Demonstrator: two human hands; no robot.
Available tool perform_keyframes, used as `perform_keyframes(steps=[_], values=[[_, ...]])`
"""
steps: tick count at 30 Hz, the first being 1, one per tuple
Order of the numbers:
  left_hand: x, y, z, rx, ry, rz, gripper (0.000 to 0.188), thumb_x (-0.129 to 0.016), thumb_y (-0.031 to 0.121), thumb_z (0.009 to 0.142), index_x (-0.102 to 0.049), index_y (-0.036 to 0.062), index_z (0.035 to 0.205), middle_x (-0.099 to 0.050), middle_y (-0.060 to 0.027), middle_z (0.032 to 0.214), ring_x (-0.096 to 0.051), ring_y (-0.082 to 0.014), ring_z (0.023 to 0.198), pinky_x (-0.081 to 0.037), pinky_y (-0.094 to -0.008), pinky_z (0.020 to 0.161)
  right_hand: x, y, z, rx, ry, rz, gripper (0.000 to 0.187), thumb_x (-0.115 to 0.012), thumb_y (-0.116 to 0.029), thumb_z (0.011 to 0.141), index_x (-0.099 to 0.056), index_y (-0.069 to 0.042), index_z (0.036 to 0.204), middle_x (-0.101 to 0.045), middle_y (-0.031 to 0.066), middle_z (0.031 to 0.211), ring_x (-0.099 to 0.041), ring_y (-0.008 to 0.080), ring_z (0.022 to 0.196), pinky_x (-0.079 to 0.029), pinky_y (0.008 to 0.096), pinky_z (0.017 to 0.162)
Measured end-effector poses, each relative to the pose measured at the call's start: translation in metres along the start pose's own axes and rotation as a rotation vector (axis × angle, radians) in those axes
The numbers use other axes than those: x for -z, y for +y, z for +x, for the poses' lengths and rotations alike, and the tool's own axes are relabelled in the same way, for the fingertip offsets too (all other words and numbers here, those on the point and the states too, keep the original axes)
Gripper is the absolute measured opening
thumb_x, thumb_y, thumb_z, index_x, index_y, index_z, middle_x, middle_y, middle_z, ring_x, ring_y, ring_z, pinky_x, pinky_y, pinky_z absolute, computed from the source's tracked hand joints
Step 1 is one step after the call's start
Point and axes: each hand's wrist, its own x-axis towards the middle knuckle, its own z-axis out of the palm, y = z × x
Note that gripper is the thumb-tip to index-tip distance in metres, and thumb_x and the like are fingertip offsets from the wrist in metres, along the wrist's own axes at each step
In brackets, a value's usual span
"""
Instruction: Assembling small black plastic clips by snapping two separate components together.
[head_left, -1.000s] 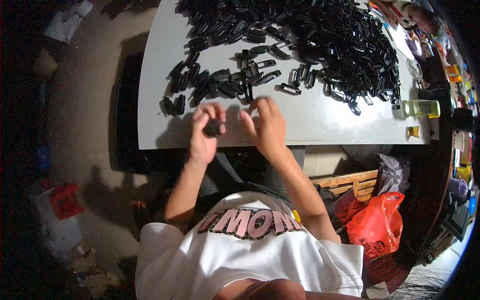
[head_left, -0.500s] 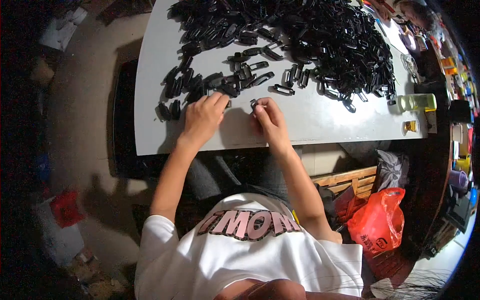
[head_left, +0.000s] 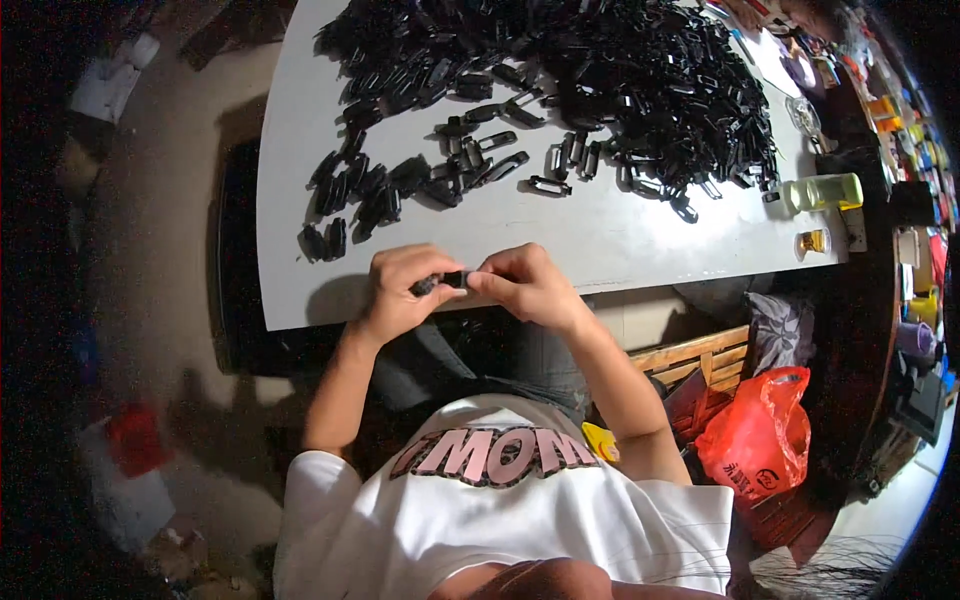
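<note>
Both the left hand (head_left: 398, 288) and the right hand (head_left: 532, 288) come together just below the middle of the frame, thumbs and fingers pinching a small black piece (head_left: 456, 279) between them, at the near edge of the pale counter (head_left: 640, 240). A second dark bit (head_left: 424, 286) shows in the left hand's curl; whether it is part of the same piece I cannot tell. Loose black pieces (head_left: 412, 175) lie left of centre, and a dense black heap (head_left: 670, 100) fills the upper middle and upper right. The piece looks light and stiff, probably plastic; its kin shine, so it may be slippery. Slim sides on open-framed ones could bend or crack, so a fingertip hold near the solid ends seems safest.
</note>
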Motion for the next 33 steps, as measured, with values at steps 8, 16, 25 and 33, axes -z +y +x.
perform_keyframes(steps=[8, 16, 25, 33], values=[[-0.011, 0.018, 0.002, -0.086, 0.094, -0.089, 0.031, -0.078, 0.020, 0.062, -0.065, 0.0048, 0.086, -0.057, -0.0066, 0.091, -0.053, -0.0206, 0.083, -0.044, -0.0278, 0.072, -0.027, 0.029, 0.001, 0.271, -0.270, 0.622, 0.035, -0.049, -0.037, 0.091, -0.057, -0.003, 0.092, -0.051, -0.0008, 0.061, -0.052, 0.0074, 0.052, -0.038, 0.0181, 0.042], [-0.028, -0.007, -0.005, 0.269, 0.401, -0.627, 0.018, -0.063, 0.016, 0.078, -0.054, 0.0014, 0.080, -0.056, -0.0085, 0.089, -0.054, -0.0166, 0.084, -0.043, -0.0304, 0.075, 0.008, 0.019, 0.012, 0.410, 0.598, -0.431, 0.030, -0.050, -0.025, 0.091, -0.056, 0.001, 0.078, -0.052, 0.0089, 0.059, -0.046, 0.0120, 0.055, -0.038, 0.0284, 0.050], [-0.009, -0.025, 0.039, 0.056, 0.050, 0.799, 0.022, -0.055, 0.007, 0.076, -0.054, 0.0074, 0.098, -0.050, -0.0076, 0.088, -0.059, -0.0274, 0.072, -0.049, -0.0404, 0.060, 0.044, 0.030, 0.035, 0.052, 0.906, -1.026, 0.029, -0.058, -0.036, 0.083, -0.048, -0.008, 0.083, -0.060, 0.0142, 0.064, -0.057, 0.0366, 0.058, -0.044, 0.0422, 0.050], [-0.004, -0.021, 0.031, 0.108, -0.089, 0.807, 0.034, -0.067, 0.005, 0.067, -0.055, 0.0073, 0.099, -0.054, -0.0069, 0.096, -0.059, -0.0273, 0.082, -0.048, -0.0386, 0.066, 0.021, 0.037, 0.010, 0.317, 0.636, -0.254, 0.017, -0.057, -0.019, 0.085, -0.049, -0.005, 0.090, -0.056, 0.0030, 0.061, -0.056, 0.0137, 0.055, -0.041, 0.0284, 0.047]])
